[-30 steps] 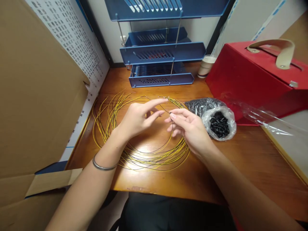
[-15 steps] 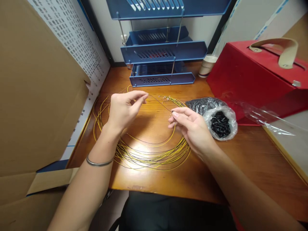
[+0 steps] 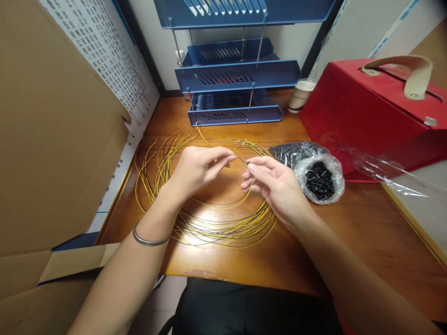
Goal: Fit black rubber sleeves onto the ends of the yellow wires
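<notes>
Head view, sole view. I see wires (image 3: 258, 219) lying on a wooden desk (image 3: 307, 251) in a loose, wide coil, directly in front of the person and under both hands. Colour: yellow and dark strands mixed, thin, glossy where the lamp glare hits the near arc. At the far left the ends fan out unevenly; at the far right they gather into a tighter bundle, tips pale and slightly shiny. One yellow length curls up in a small loop near the rack (image 3: 237, 116).

Right hand (image 3: 274, 181): thumb and forefinger pinch a small black piece (image 3: 248, 163) on one strand; other fingers loosely curled. A wire hangs below it and bends into the coil's inner curve.

Left hand (image 3: 204, 163): thumb and forefinger drawn together beside the short dark stretch of that strand. Whether they grip it, I cannot tell. Bracelet (image 3: 151, 242) on this forearm.

Right of the coil: clear bag (image 3: 335, 184), mouth open, filled with black pieces. Beyond it, a red box (image 3: 349, 111) and a paper cup (image 3: 300, 96).
</notes>
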A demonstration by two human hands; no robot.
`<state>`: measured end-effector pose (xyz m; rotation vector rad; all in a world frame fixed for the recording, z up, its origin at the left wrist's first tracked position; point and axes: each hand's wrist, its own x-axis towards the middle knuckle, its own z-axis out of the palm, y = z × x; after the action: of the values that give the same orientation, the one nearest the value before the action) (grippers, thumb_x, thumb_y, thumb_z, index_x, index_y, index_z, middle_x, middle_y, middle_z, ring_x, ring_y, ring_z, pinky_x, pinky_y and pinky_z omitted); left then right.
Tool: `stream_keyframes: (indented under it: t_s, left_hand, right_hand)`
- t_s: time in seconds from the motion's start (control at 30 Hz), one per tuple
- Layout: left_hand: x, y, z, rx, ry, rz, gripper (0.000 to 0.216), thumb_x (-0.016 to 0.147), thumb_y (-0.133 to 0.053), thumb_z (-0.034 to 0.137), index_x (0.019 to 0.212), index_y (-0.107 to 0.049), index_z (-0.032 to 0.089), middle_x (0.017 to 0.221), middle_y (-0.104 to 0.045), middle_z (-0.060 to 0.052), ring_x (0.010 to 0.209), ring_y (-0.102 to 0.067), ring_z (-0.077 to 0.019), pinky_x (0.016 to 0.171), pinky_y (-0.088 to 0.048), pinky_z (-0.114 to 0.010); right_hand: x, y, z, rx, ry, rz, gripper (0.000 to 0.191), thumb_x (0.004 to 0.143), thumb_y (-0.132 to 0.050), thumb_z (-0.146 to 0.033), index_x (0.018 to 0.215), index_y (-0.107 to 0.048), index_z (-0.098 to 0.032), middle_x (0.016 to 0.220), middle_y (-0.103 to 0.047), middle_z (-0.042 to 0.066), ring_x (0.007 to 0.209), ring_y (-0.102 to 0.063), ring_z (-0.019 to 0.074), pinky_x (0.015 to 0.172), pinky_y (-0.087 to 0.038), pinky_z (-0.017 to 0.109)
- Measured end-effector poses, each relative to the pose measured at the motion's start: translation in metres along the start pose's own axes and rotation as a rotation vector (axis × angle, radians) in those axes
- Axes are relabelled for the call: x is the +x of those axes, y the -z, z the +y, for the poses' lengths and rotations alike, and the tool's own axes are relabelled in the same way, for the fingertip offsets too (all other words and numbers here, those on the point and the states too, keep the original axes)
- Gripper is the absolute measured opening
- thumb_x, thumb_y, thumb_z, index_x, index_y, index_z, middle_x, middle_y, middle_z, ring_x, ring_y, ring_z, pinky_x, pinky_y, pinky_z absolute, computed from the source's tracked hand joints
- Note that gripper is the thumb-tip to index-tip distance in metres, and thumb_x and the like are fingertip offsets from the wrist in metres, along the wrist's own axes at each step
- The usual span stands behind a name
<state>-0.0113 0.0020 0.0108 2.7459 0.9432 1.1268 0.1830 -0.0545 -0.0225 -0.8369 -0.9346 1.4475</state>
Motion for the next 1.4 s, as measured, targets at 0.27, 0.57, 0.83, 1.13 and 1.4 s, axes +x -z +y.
stream_keyframes:
  t_s: [0.27, 0.57, 0.83, 1.13, 1.4]
  left_hand:
    - [0.002, 0.005, 0.0, 0.048, 0.226, 0.235, 0.025, 0.096, -0.061, 0.035, 0.093, -0.078, 0.017, 0.069, -0.076, -0.002, 0.057, -0.067, -0.0111, 0.059, -0.049, -0.02]
    - [-0.001, 0.007, 0.007, -0.026, 0.145, -0.035, 0.035, 0.091, -0.063, 0.031, 0.125, -0.064, 0.019, 0.076, -0.074, 0.001, 0.05, -0.055, -0.0086, 0.058, -0.046, -0.022]
    - [-0.005, 0.021, -0.017, 0.058, 0.327, -0.522, 0.015, 0.084, -0.067, 0.028, 0.091, -0.078, 0.021, 0.095, -0.078, -0.004, 0.083, -0.069, -0.0181, 0.076, -0.05, -0.029]
    - [-0.005, 0.008, -0.019, 0.077, 0.304, -0.656, 0.013, 0.086, -0.063, 0.019, 0.086, -0.076, 0.02, 0.092, -0.077, -0.005, 0.085, -0.069, -0.0183, 0.082, -0.049, -0.029]
    - [-0.004, 0.015, -0.014, -0.051, 0.34, -0.691, 0.015, 0.088, -0.06, 0.018, 0.088, -0.074, 0.018, 0.091, -0.077, -0.004, 0.081, -0.069, -0.016, 0.075, -0.049, -0.025]
  right_hand:
    - [0.0, 0.0, -0.001, 0.014, 0.014, 0.018, 0.031, 0.074, -0.084, -0.036, 0.092, -0.065, -0.018, 0.073, -0.072, -0.002, 0.06, -0.068, 0.0104, 0.06, -0.056, 0.022]
    - [0.003, 0.001, -0.001, 0.011, 0.107, 0.188, 0.031, 0.075, -0.081, -0.035, 0.094, -0.063, -0.021, 0.08, -0.072, -0.002, 0.062, -0.066, 0.0095, 0.061, -0.053, 0.023]
    - [0.007, 0.01, -0.005, -0.047, 0.287, 0.439, 0.02, 0.084, -0.071, -0.034, 0.097, -0.058, -0.025, 0.088, -0.069, -0.001, 0.063, -0.063, 0.0099, 0.063, -0.052, 0.026]
    - [0.007, 0.009, -0.006, -0.041, 0.322, 0.452, 0.02, 0.084, -0.07, -0.033, 0.097, -0.057, -0.025, 0.09, -0.069, -0.001, 0.062, -0.062, 0.0101, 0.065, -0.053, 0.028]
    - [0.007, 0.011, -0.002, -0.132, 0.394, 0.464, 0.022, 0.087, -0.069, -0.038, 0.1, -0.055, -0.026, 0.094, -0.069, 0.001, 0.065, -0.064, 0.0116, 0.064, -0.054, 0.029]
